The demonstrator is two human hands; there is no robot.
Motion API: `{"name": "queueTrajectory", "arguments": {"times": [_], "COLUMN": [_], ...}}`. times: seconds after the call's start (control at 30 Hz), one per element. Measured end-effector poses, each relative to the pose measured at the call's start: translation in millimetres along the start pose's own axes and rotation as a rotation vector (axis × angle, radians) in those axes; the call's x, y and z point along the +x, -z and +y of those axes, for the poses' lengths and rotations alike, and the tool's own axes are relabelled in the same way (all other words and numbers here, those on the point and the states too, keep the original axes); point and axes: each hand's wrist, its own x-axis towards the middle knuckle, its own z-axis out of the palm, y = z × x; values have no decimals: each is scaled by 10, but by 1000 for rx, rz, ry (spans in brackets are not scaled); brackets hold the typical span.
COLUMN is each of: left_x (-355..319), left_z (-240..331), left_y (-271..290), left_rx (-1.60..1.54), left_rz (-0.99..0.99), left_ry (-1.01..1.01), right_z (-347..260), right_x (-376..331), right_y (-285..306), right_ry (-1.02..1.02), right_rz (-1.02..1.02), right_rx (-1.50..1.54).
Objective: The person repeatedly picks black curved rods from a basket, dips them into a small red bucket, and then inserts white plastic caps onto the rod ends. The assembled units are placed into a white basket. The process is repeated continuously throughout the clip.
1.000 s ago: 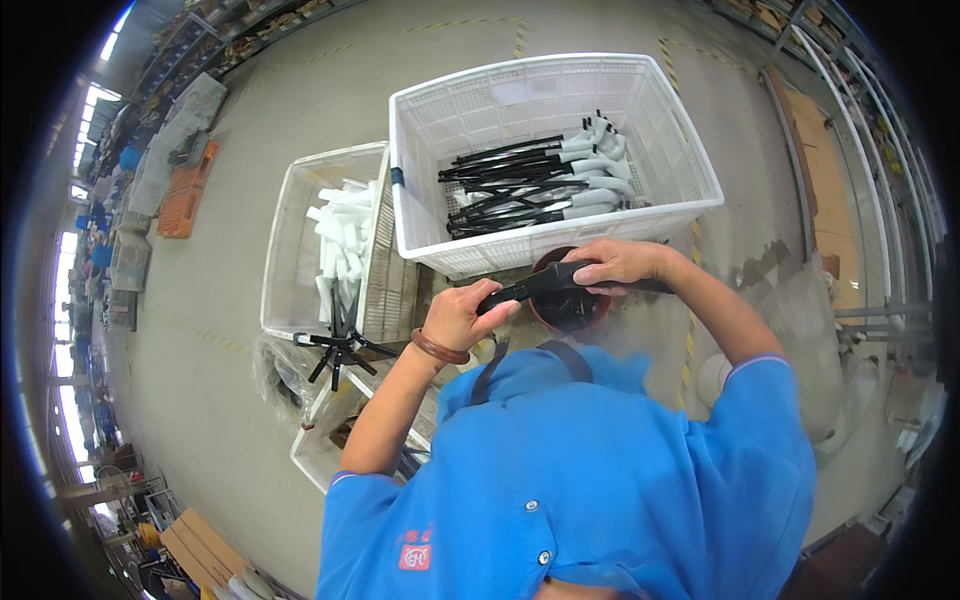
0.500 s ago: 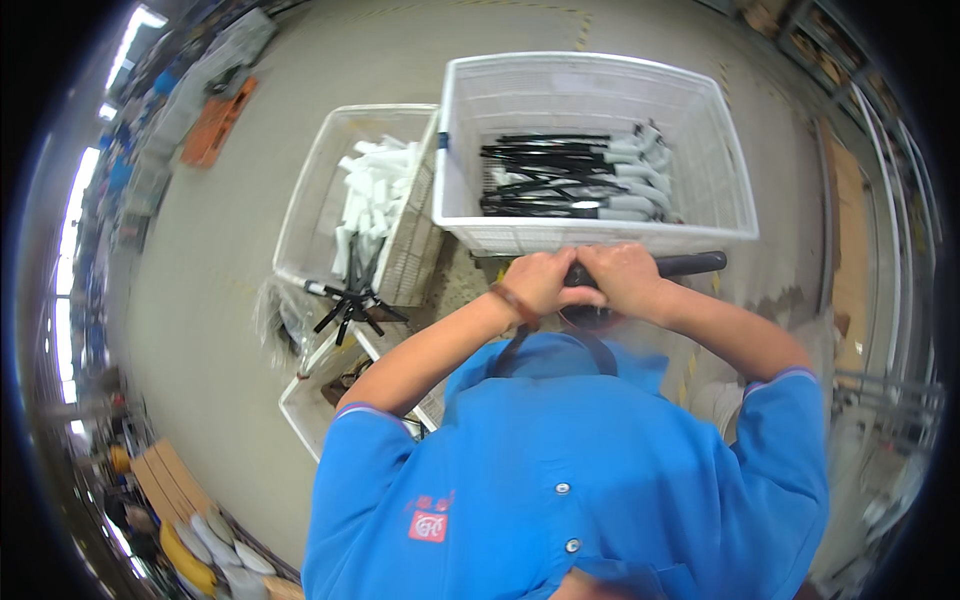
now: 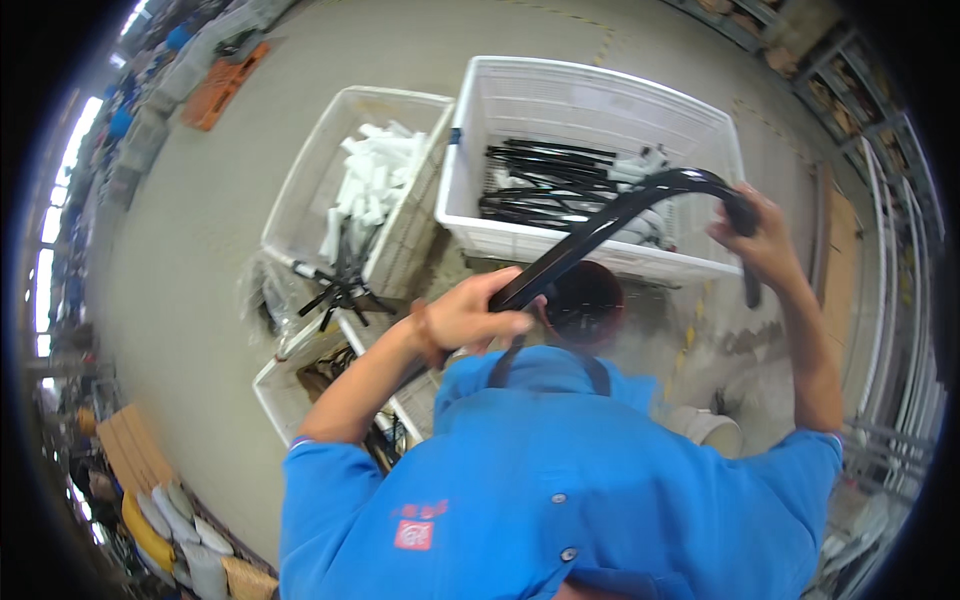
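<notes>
Both hands grip one long curved black bar (image 3: 620, 215) — the left hand (image 3: 478, 315) fisted around its lower end, the right hand (image 3: 765, 240) closed at its bend, at two o'clock — holding it apparently steady above the white crate (image 3: 500, 135) of black rods. At eleven o'clock, another crate (image 3: 300, 180) holds white pieces.

Two hands, the left hand (image 3: 478, 315) and right hand (image 3: 765, 240), are gripping one curved black bar (image 3: 620, 215). Beyond the grip, two white crates (image 3: 590, 85) (image 3: 340, 110) are standing; one lower crate (image 3: 290, 375) is sitting left of it.
</notes>
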Motion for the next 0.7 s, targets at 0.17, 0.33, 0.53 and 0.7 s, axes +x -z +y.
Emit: {"name": "queueTrajectory", "arguments": {"times": [0.17, 0.33, 0.53, 0.7], "left_x": [-120, -92, 3, -85], "left_z": [70, 4, 27, -232], "left_y": [-522, -890, -1009, -963], "left_rx": [-549, -561, -240, -531], "left_rz": [-102, 106, 234, 226], "left_ry": [-38, -12, -99, 41], "right_z": [354, 212, -511, -930], "right_x": [-89, 244, 947, 699], "right_y": [-458, -222, -291, -1333], "right_ry": [-24, 71, 534, 873], "right_rz": [11, -238, -767, -745], "right_rx": [25, -103, -229, -713]}}
